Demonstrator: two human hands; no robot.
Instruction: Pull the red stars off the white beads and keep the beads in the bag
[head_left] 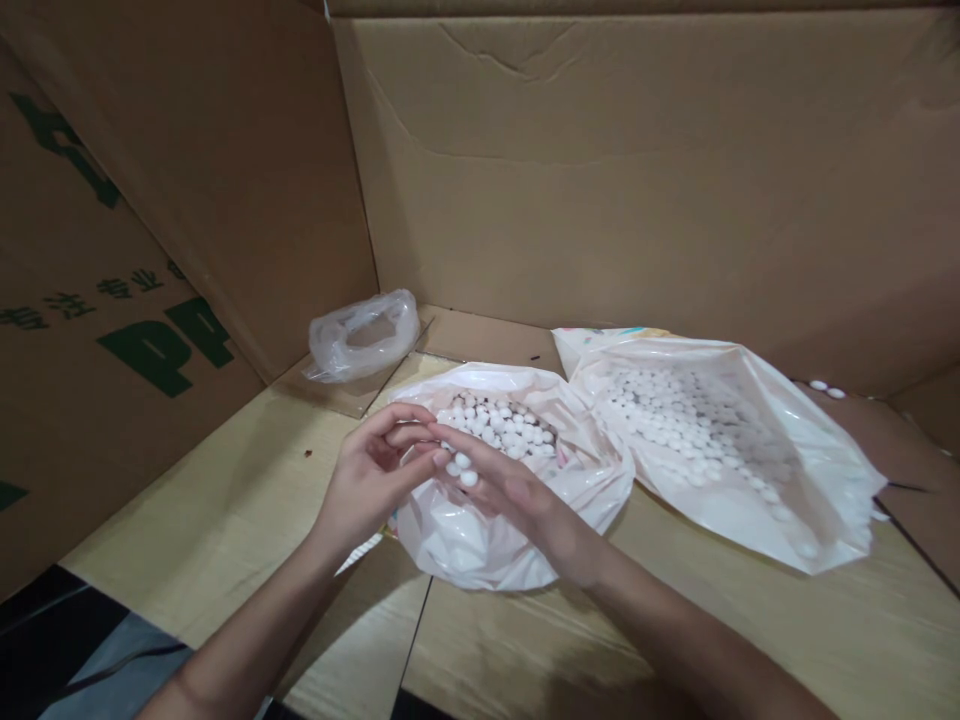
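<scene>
Both hands come together above an opened white plastic bag (480, 550) packed with cotton swabs (499, 428), whose round white tips face up. A few more cotton swabs (463, 470) sit between my hands, only their white tips showing. My left hand (379, 460) is curled, its thumb tip pressing beside these tips and its fingertips meeting the right hand's. Bent around the same swabs is my right hand (499, 475), its palm side mostly hidden. To the right lies a second white bag (810, 450), with many swab tips visible in it.
A clear plastic bag (364, 335) lies crumpled at the back left. Tall cardboard walls (637, 180) enclose the back and left of the pale work surface (225, 520). Loose cotton swabs (827, 388) rest near the right rear edge.
</scene>
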